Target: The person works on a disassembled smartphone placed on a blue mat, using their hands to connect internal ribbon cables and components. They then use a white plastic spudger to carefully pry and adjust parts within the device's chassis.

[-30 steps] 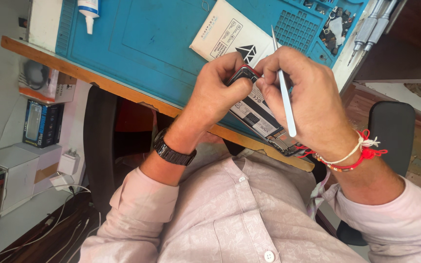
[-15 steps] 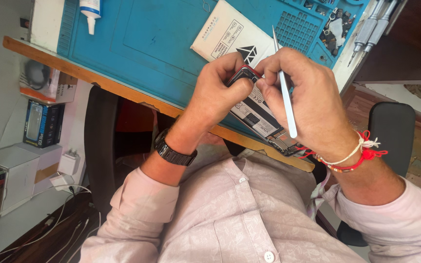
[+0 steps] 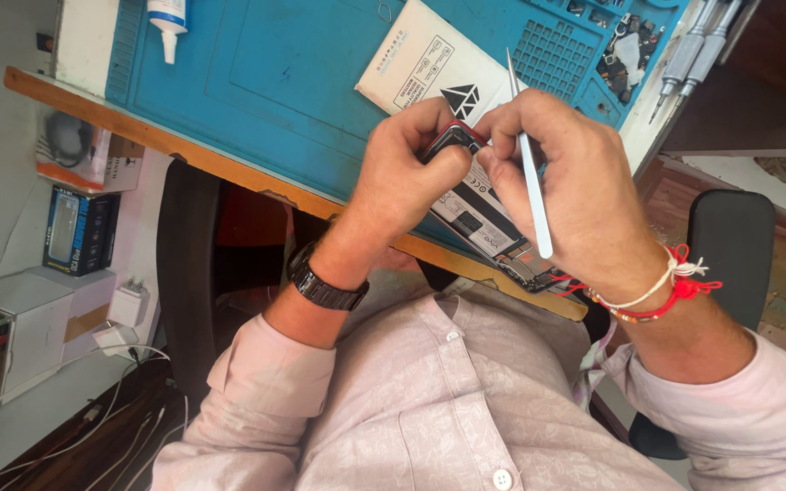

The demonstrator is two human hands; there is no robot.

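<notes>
Left hand [image 3: 407,177] fingers clamped on opened phone [image 3: 479,214] over table [image 3: 229,168] edge; right hand [image 3: 575,191] fingers pinching tweezers [image 3: 528,177], wrists bent inward.

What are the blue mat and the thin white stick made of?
The mat looks like soft rubber or silicone: matte blue, with moulded ridges and small trays. The stick, held in the right hand, looks like pale metal or hard plastic: thin, stiff and smooth. I cannot tell which.
</notes>
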